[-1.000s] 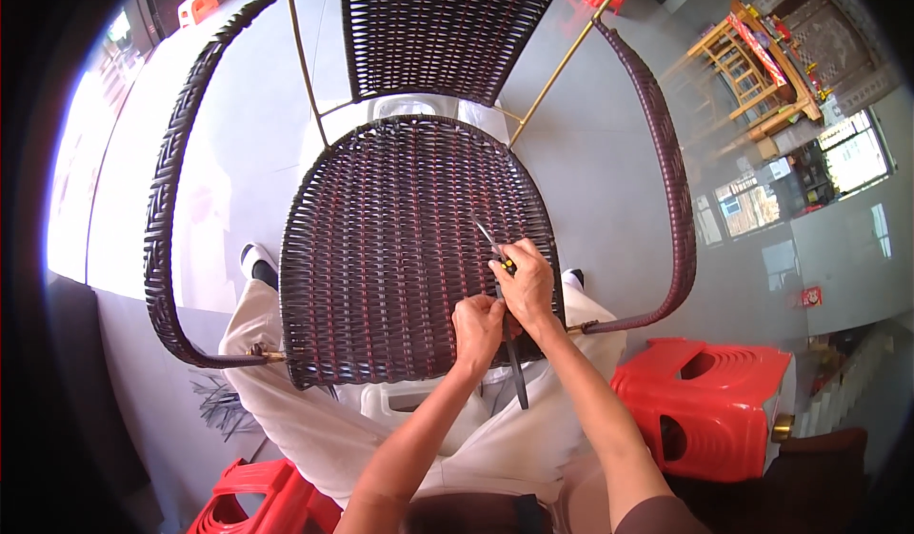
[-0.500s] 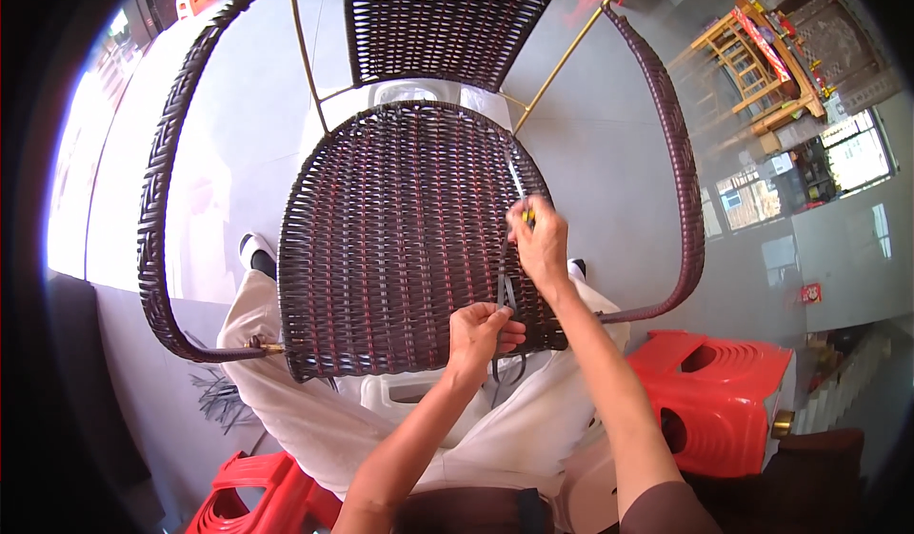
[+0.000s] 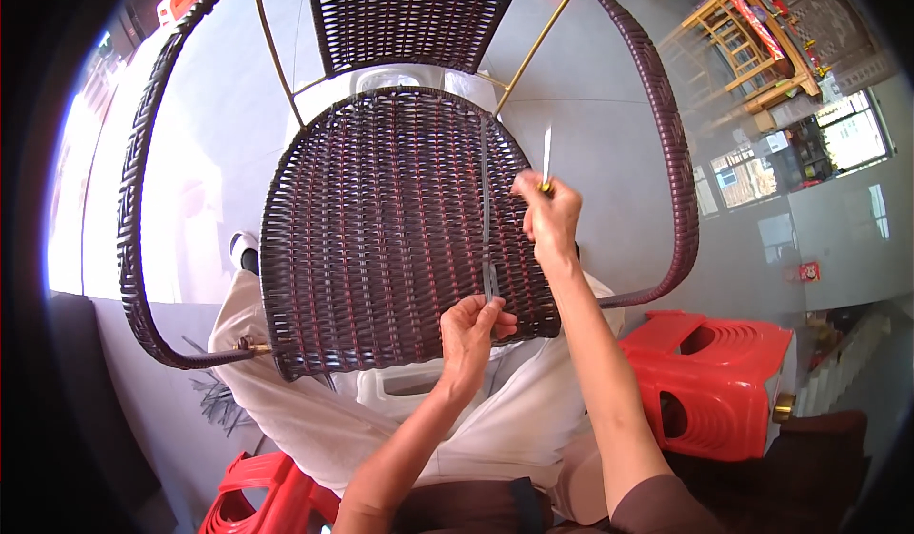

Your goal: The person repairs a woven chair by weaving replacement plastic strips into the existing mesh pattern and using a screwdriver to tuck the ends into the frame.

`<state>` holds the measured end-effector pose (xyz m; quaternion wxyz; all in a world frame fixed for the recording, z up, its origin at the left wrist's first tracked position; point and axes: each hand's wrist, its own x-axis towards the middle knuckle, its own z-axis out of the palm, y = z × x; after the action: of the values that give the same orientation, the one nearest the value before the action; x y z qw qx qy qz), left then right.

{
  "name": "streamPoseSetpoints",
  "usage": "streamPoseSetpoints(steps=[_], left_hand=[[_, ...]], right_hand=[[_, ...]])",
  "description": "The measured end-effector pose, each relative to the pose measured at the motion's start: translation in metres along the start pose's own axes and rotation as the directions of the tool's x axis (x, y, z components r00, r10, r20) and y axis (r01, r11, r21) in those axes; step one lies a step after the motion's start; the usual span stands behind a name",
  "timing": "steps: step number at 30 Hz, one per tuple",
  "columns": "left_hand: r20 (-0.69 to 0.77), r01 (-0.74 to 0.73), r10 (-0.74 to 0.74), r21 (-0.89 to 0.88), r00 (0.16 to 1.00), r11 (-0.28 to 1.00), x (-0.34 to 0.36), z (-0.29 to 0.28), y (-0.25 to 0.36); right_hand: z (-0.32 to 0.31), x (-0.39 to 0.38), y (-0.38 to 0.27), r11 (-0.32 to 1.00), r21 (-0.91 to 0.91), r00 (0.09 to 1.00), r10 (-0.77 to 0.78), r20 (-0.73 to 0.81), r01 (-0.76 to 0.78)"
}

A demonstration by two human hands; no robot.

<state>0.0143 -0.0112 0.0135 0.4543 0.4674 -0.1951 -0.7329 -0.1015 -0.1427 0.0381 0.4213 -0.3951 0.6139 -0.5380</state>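
The woven chair seat (image 3: 381, 229) lies tilted across the person's lap, its back at the far side and its curved armrests to the left and right. The left hand (image 3: 473, 329) is at the near edge of the seat, fingers pinching a dark strip (image 3: 486, 220) that runs straight up across the weave. The right hand (image 3: 550, 218), closed around a thin metal tool (image 3: 546, 153), has risen farther and to the right since half a second ago, drawing the strip longer. A red stool (image 3: 709, 382) stands near right.
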Motion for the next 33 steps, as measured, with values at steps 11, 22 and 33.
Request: streamPoseSetpoints(steps=[11,22,33], left_hand=[[0.018,-0.013,0.013,0.021,1.0,1.0,-0.001,-0.002,-0.004],[0.012,-0.196,0.204,0.342,0.979,0.919,-0.01,0.003,-0.005],[-0.051,-0.168,0.221,0.488,0.974,0.856,0.026,0.014,0.007]], right_hand=[[0.008,-0.008,0.025,0.969,-0.198,0.963,0.19,0.191,-0.151],[0.006,-0.015,0.03,0.996,-0.081,0.961,0.069,0.268,-0.049],[0.038,0.042,-0.051,0.937,-0.049,0.936,-0.342,0.083,0.346]])
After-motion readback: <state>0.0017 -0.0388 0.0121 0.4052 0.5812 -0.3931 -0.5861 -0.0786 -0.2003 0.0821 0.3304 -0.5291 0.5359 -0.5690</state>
